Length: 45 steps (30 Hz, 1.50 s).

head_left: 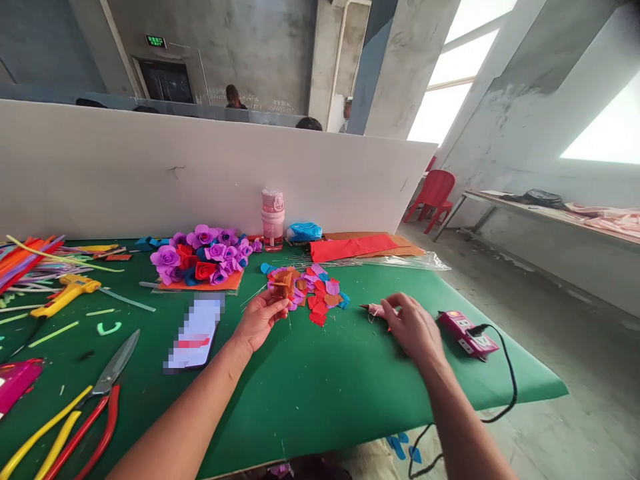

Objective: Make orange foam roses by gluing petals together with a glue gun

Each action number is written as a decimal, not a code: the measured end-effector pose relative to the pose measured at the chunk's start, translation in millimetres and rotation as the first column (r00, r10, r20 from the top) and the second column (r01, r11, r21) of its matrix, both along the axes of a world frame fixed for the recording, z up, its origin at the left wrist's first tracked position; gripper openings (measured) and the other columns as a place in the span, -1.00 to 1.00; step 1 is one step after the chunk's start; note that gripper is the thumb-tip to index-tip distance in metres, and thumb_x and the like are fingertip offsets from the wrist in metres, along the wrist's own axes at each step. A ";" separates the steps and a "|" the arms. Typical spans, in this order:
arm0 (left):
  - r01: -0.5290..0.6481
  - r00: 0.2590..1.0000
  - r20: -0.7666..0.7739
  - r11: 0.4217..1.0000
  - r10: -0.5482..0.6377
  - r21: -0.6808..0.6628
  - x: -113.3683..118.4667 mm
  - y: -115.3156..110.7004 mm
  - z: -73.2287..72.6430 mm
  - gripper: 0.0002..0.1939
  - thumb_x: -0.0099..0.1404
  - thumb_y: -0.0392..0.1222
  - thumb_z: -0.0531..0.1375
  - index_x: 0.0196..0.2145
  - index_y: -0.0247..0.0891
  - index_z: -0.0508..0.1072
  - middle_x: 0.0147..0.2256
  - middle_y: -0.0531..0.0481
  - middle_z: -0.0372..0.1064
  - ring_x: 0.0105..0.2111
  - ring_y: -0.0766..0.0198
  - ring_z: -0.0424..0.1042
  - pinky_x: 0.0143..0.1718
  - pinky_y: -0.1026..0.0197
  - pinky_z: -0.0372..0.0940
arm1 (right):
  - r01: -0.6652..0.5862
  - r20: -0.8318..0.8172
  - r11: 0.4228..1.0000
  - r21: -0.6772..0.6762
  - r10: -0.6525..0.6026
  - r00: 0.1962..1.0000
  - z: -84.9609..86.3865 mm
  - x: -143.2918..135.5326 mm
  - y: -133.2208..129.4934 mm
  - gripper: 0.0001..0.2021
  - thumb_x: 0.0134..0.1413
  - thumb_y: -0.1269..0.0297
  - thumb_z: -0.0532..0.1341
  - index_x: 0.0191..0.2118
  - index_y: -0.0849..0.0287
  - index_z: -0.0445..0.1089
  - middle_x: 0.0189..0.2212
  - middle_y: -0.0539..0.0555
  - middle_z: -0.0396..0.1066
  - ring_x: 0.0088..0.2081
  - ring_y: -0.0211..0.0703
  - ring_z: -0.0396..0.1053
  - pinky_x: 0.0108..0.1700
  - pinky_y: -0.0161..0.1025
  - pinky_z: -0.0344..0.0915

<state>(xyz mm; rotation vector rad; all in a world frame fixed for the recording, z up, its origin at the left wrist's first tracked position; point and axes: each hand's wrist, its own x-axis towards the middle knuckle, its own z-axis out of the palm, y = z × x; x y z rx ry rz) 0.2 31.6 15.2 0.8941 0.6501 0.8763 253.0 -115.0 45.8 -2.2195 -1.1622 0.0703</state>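
My left hand pinches a brown paper flower between thumb and fingers, over the green-covered table. Just beyond it lies a loose pile of petal-like paper pieces in red, purple, blue and brown. To the right, my right hand curls palm down around a tool with a dark pointed tip and a pale pink wrapping. Most of that tool is hidden under the fingers. A bunch of purple, red and blue paper flowers rests left of the pile.
A phone, large shears and a yellow glue gun lie on the left. A magenta box with a plugged-in black cable sits at right. Behind stand a pink bottle, red paper and a white partition.
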 end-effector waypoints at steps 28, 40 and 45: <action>-0.096 0.990 -0.098 0.995 0.099 0.029 2.9 5.3 -3.6 -0.69 -0.07 -0.27 0.41 -0.29 -0.27 0.56 -0.40 0.04 0.47 -0.48 0.45 0.37 -0.47 0.40 0.27 | 0.021 -0.801 0.804 0.595 0.595 -0.071 -47.8 -135.3 108.7 -0.71 -0.24 0.41 0.17 -0.30 0.17 0.51 -0.34 0.03 0.48 -0.36 -0.24 0.37 -0.20 -0.25 0.29; -0.105 0.988 -0.109 0.993 0.110 0.052 3.9 2.8 -1.8 -0.69 -0.06 -0.28 0.41 -0.28 -0.28 0.56 -0.39 0.04 0.45 -0.49 0.44 0.34 -0.51 0.41 0.25 | -0.020 -0.778 0.780 0.626 0.626 0.052 -45.4 -134.1 104.0 -0.67 -0.21 0.37 0.16 -0.22 0.11 0.50 -0.28 0.02 0.48 -0.27 -0.17 0.35 -0.15 -0.22 0.25; -0.078 0.993 -0.083 0.996 0.082 0.049 3.4 4.4 -3.1 -0.68 -0.06 -0.28 0.41 -0.27 -0.28 0.56 -0.33 0.01 0.48 -0.46 0.43 0.36 -0.49 0.41 0.26 | 0.036 -0.770 0.769 0.638 0.638 -0.009 -46.7 -132.0 105.4 -0.68 -0.21 0.38 0.21 -0.21 0.11 0.49 -0.29 0.02 0.46 -0.30 -0.20 0.35 -0.16 -0.23 0.27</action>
